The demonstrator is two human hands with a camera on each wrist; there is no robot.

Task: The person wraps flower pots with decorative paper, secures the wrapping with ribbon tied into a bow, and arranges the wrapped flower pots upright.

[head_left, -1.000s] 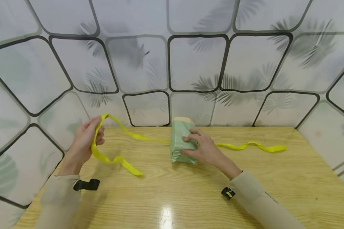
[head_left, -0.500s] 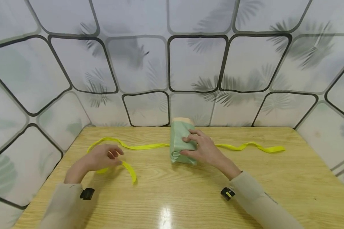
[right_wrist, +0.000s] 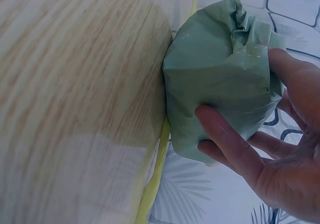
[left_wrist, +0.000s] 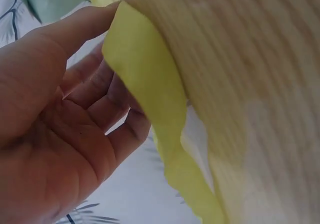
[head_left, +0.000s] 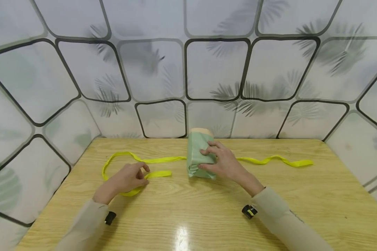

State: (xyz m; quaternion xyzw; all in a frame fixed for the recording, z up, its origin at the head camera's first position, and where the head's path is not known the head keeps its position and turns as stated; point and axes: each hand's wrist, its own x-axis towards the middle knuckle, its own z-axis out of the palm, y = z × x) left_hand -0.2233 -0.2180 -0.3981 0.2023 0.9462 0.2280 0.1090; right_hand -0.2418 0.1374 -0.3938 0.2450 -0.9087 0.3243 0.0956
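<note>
A green paper-wrapped package (head_left: 194, 150) with a pale peach far end lies near the back of the table. My right hand (head_left: 226, 164) holds it from the right, fingertips on its top and thumb at the creased near end, as the package (right_wrist: 220, 83) shows in the right wrist view. A yellow ribbon (head_left: 163, 160) runs beneath the package and comes out on both sides. My left hand (head_left: 125, 179) pinches the ribbon near its left end, which points toward the package. In the left wrist view the ribbon (left_wrist: 150, 68) passes between thumb and fingers.
The ribbon's right tail (head_left: 264, 161) lies in waves on the wooden table (head_left: 182, 212). A patterned cloth backdrop (head_left: 216, 69) rises straight behind the table's back edge and along the sides. Both wrists wear dark straps.
My left hand has come down from the upper left and moved right, bringing the ribbon's left end closer to the package; the ribbon now loops on the table. My right hand stays put.
</note>
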